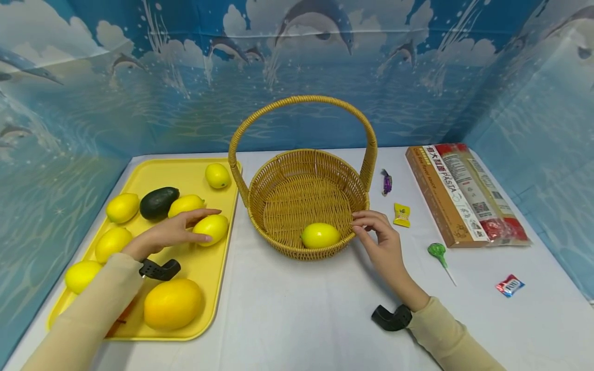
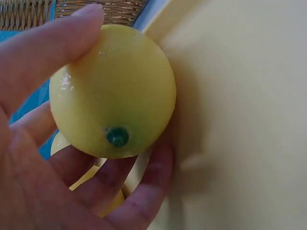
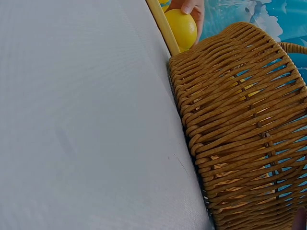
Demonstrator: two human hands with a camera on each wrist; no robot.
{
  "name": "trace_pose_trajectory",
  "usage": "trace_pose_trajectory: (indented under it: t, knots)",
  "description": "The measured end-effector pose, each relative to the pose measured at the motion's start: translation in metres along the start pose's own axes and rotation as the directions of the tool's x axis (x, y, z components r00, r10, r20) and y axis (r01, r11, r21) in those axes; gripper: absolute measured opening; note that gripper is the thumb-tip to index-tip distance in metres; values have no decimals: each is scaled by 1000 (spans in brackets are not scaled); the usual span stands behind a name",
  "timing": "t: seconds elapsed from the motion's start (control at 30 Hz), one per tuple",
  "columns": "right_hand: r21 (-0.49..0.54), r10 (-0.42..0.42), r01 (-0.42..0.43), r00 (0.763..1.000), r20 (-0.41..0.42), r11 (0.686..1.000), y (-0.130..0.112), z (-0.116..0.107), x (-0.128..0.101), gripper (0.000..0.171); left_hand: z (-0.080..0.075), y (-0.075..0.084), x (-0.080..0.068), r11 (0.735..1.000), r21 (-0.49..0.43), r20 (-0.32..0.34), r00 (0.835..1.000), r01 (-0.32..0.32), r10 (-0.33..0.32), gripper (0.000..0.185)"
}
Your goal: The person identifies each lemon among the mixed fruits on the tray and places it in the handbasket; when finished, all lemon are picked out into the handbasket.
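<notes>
Over the right side of the yellow tray [image 1: 185, 170], my left hand [image 1: 168, 233] grips a lemon [image 1: 212, 229] between thumb and fingers. In the left wrist view that lemon [image 2: 115, 91] shows its green stem end, with the thumb on one side and curled fingers on the other. A wicker basket [image 1: 306, 198] with a tall arched handle stands right of the tray, and one lemon [image 1: 320, 235] lies inside it. My right hand [image 1: 381, 241] holds the basket's right rim between thumb and fingers. In the right wrist view the woven side of the basket [image 3: 240, 129] fills the right part.
The tray also bears several lemons [image 1: 122, 207], an avocado [image 1: 159, 203] and a larger yellow-orange fruit [image 1: 172, 304]. To the right lie a pasta box [image 1: 445, 196], a green lollipop [image 1: 436, 251] and small wrapped candies [image 1: 401, 215]. A dolphin-print curtain [image 1: 297, 67] closes off the back and sides.
</notes>
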State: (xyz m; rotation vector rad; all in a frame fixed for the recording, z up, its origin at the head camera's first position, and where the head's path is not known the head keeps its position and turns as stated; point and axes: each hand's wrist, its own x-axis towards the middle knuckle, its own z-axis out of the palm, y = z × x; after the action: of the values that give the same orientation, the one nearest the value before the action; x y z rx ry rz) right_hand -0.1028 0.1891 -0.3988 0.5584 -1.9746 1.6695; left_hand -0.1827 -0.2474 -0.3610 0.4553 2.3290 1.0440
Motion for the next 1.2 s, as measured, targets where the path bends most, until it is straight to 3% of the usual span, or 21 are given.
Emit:
trace_pose_trajectory:
  t: [0.2, 0.33, 0.6, 0.77, 0.97, 1.2]
  knots:
    - [-5, 20, -20, 1000, 1, 1000, 0, 0, -1, 11, 1, 1, -3, 1000, 0, -7, 1000, -16, 16, 70]
    - [-9, 27, -27, 1000, 2, 1000, 0, 0, -1, 10, -1, 5, -7, 998, -46, -3, 999, -33, 33, 68]
    - [-5, 7, -7, 1000, 0, 1000, 1, -1, 0, 13, -9, 34, -22, 987, -138, 12, 997, -80, 82, 65]
    - [-8, 9, -9, 1000, -1, 1000, 0, 0, 0, 15, -11, 53, -29, 976, -159, 31, 987, -148, 155, 63]
    - [-20, 0, 0, 1000, -5, 1000, 0, 0, -1, 15, -4, 80, -32, 945, -253, 68, 970, -210, 233, 63]
    - [-14, 4, -4, 1000, -5, 1000, -1, 0, -1, 15, 8, 112, -23, 882, -362, 110, 925, -303, 363, 64]
